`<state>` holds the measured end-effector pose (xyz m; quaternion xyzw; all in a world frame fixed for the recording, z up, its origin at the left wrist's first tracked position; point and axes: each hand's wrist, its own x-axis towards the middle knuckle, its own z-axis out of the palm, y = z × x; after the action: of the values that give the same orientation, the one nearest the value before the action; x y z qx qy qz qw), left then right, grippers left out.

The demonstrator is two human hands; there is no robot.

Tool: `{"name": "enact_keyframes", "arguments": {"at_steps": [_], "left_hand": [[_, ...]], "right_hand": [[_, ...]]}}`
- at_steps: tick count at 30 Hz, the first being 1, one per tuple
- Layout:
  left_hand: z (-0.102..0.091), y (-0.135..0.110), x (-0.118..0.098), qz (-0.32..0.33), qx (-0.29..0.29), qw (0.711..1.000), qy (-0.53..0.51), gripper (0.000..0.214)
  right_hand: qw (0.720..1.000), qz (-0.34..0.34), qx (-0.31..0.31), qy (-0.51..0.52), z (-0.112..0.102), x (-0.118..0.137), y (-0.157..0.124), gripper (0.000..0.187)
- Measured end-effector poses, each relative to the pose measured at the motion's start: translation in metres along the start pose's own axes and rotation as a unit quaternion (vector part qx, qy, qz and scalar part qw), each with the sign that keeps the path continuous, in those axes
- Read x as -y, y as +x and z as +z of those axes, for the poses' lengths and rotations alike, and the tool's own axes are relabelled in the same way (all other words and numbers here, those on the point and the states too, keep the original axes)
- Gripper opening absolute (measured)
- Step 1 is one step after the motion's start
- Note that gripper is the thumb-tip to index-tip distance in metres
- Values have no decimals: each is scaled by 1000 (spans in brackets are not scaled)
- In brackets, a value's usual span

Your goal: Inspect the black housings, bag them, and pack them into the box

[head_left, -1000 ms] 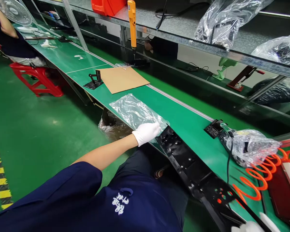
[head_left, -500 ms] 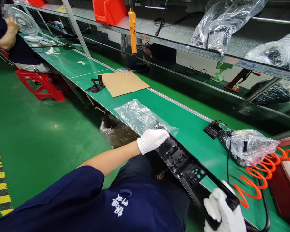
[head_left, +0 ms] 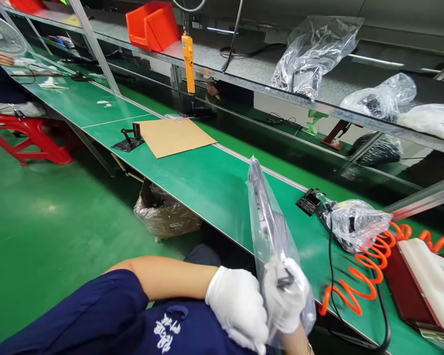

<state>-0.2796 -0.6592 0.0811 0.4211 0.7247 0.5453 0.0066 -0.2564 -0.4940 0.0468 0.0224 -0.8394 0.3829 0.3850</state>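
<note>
A long black plastic panel (head_left: 263, 209) stands tilted, far end up, inside a clear plastic bag (head_left: 286, 231) over the bench's front edge. My right hand (head_left: 286, 291), in a white glove, shows through the film, closed around the panel's near end. Close beside it, my left hand (head_left: 240, 308), also gloved, is closed at the bag's near edge; its fingertips point down and are partly hidden.
A brown cardboard sheet (head_left: 177, 138) and a small black stand (head_left: 128, 140) lie farther left on the green bench. An orange coiled hose (head_left: 372, 266) and a bagged part (head_left: 355, 224) lie right. A yellow electric screwdriver (head_left: 188, 64) hangs overhead. A seated person (head_left: 0, 81) is far left.
The bag, earlier flat on the bench, now encloses the panel. The panel has swung from slanting low to tilted up. My left hand has moved from its far end down beside my right hand.
</note>
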Motion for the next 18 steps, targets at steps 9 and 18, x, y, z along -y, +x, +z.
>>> {"name": "enact_keyframes", "arguments": {"at_steps": [9, 18], "left_hand": [[-79, 43, 39, -260, -271, 810, -450, 51], [-71, 38, 49, -204, -296, 750, -556, 54]], "right_hand": [[843, -520, 124, -56, -6, 23, 37, 24], [862, -451, 225, -49, 40, 19, 5, 27]]}}
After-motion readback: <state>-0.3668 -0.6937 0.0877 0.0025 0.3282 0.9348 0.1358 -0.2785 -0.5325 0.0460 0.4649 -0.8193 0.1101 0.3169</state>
